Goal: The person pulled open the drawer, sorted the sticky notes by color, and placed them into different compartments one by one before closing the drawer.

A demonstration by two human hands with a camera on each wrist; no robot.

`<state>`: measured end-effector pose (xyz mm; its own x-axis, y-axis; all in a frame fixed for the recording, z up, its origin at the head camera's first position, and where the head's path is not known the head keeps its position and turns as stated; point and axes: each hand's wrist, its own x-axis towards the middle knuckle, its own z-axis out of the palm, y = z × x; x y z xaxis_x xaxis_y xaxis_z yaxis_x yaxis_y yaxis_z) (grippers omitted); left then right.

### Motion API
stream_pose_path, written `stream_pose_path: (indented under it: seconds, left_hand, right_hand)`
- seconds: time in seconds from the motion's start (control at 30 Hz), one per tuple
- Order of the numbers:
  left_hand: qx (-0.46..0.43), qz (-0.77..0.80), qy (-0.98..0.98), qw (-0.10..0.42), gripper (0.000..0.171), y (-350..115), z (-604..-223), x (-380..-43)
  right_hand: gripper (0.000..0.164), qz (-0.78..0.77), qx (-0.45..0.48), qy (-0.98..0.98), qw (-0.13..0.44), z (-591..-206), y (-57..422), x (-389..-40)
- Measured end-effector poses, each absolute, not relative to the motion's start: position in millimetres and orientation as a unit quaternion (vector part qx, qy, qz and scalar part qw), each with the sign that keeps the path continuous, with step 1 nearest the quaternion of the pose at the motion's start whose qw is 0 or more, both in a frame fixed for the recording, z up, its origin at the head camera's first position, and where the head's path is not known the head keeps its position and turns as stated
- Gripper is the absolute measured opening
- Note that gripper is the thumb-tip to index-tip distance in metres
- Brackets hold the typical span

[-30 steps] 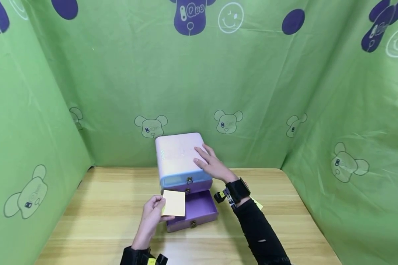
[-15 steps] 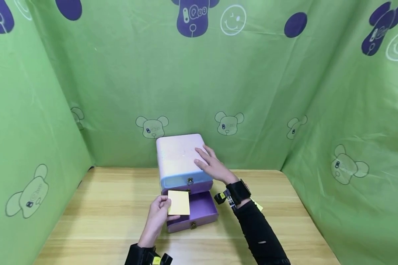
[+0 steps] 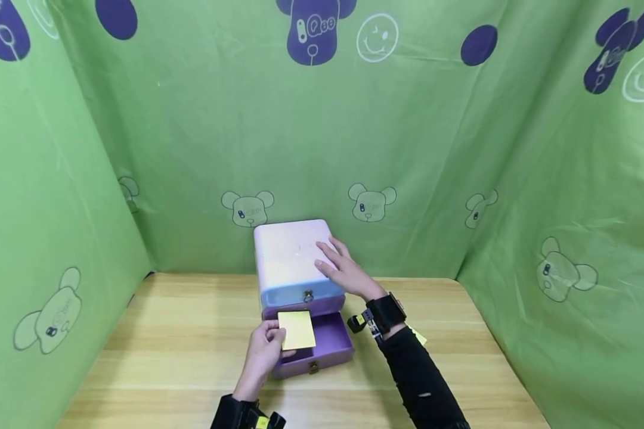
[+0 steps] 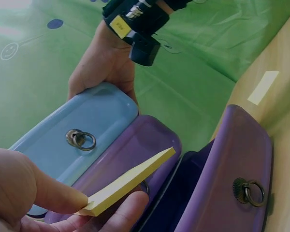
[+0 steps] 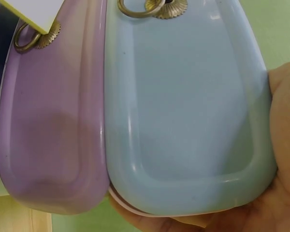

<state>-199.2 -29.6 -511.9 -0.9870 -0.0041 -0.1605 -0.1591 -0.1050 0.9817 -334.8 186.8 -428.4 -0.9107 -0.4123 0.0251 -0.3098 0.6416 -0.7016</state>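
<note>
My left hand (image 3: 262,353) pinches a yellow sticky note pad (image 3: 297,330) between thumb and fingers. In the left wrist view the sticky note pad's thick edge shows, tilted. It hangs over the purple bottom drawer (image 3: 333,360), which is pulled out of a small drawer cabinet (image 3: 287,250) with a pale pink top. My right hand (image 3: 349,275) rests on the cabinet's top at its right edge, fingers spread. Above the pulled-out drawer, the purple middle drawer (image 5: 53,121) and light blue top drawer (image 5: 193,92) are pushed in. Each drawer front has a brass ring pull.
A yellow paper (image 4: 263,88) lies on the wooden table (image 3: 182,333) to the right, partly behind the right wrist in the head view. Green printed cloth (image 3: 300,131) hangs behind the cabinet and along both sides.
My left hand has carried the sticky note pad a little to the right, further over the pulled-out drawer. The right hand has stayed on the cabinet.
</note>
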Motion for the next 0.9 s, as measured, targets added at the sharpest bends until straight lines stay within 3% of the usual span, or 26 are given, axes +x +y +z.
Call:
stream_pose_path:
  seconds: [0.9]
  left_hand:
    - [-0.056, 0.693, 0.717, 0.049, 0.043, -5, -529, -203]
  right_hand:
    - [0.066, -0.374, -0.192, 0.905, 0.068, -432, 189, -336]
